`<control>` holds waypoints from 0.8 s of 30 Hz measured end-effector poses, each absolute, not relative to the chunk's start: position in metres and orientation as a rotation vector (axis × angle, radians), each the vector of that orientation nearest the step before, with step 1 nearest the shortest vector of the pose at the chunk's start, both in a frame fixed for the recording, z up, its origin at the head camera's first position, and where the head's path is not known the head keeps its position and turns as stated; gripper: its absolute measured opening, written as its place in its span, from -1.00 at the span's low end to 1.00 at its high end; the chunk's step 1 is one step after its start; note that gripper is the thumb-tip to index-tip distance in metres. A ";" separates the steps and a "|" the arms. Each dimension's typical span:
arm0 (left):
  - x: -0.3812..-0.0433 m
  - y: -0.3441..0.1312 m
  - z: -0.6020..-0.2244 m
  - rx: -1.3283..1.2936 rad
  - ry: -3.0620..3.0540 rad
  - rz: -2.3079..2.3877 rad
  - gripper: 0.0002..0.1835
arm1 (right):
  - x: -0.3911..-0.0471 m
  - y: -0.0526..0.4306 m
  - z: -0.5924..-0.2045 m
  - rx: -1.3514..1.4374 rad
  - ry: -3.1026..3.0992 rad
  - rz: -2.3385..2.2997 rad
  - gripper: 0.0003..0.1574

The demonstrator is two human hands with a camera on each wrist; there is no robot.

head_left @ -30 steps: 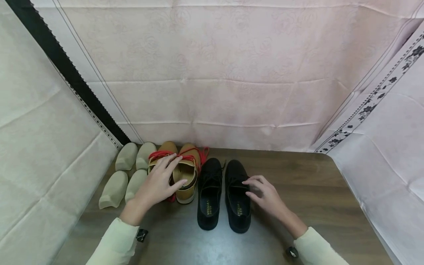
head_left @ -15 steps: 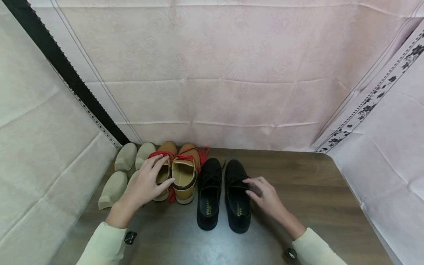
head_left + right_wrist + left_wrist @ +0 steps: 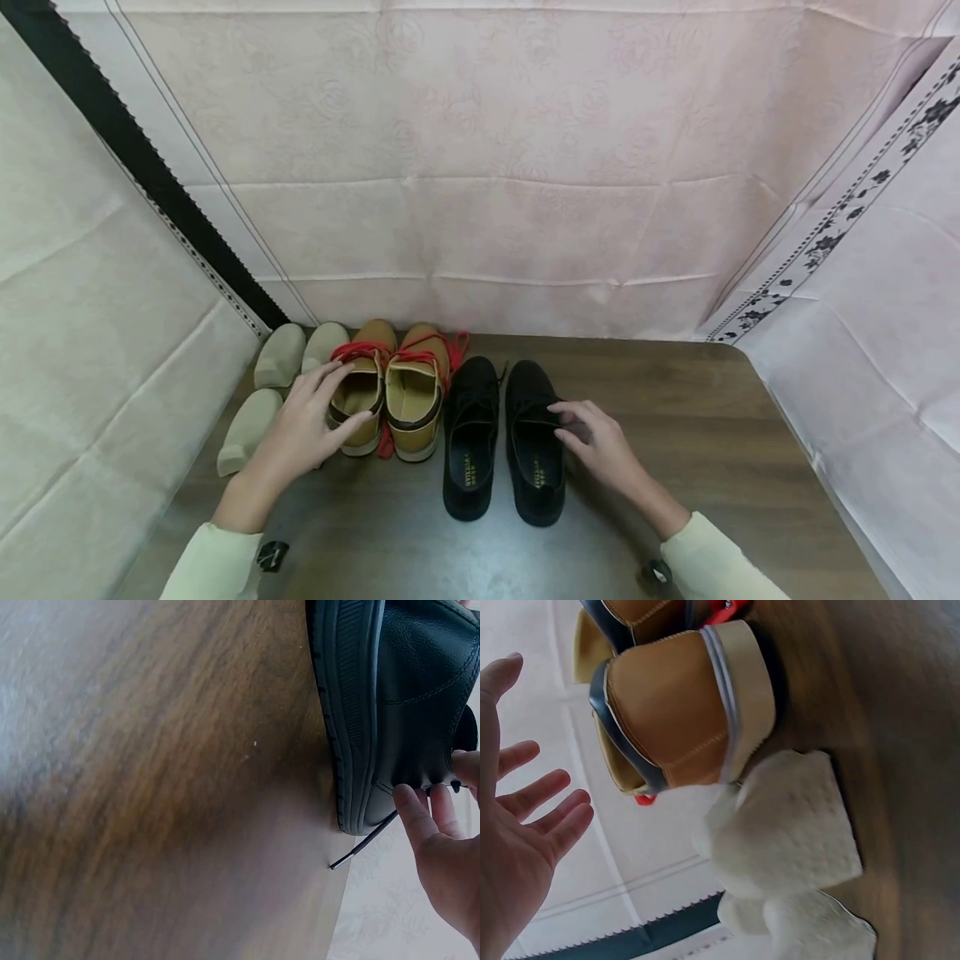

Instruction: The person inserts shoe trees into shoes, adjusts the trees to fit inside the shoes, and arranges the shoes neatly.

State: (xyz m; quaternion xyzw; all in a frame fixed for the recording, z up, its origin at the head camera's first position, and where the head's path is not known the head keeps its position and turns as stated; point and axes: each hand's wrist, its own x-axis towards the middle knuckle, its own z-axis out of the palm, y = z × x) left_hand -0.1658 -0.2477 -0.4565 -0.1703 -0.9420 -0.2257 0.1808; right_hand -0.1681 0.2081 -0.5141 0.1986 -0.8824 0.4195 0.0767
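Note:
My left hand (image 3: 296,433) hovers with spread fingers over the near end of the cream shoe-shaped forms, left of the tan shoes. In the left wrist view, this hand (image 3: 517,832) is apart from the tan shoe (image 3: 671,705) and a cream form (image 3: 787,825). My right hand (image 3: 600,442) lies at the outer side of the right black lace-up shoe (image 3: 534,479). Its bent fingertips (image 3: 409,802) touch or nearly touch the shoe's side by the lace. The left black shoe (image 3: 468,483) stands parallel beside it.
Tan shoes (image 3: 415,421) with red laces stand left of the black pair. Several cream forms (image 3: 250,421) occupy the left back corner. Pale patterned cloth (image 3: 480,167) walls off the back and sides of the wood-grain tabletop (image 3: 675,400).
My left hand has moved left and slightly toward me, from over the tan shoes to above the cream forms. The right hand stays at the black shoe, and the shoes have not moved.

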 end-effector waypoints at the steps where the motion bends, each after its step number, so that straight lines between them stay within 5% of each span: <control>1: -0.165 -0.250 -0.457 -0.470 -2.664 -0.644 -0.19 | -0.168 0.208 -0.514 0.594 -2.644 1.260 -0.49; 24: -0.156 -0.284 -0.476 -0.195 -2.638 -0.788 -0.24 | -0.168 0.207 -0.516 0.557 -2.648 1.291 -0.50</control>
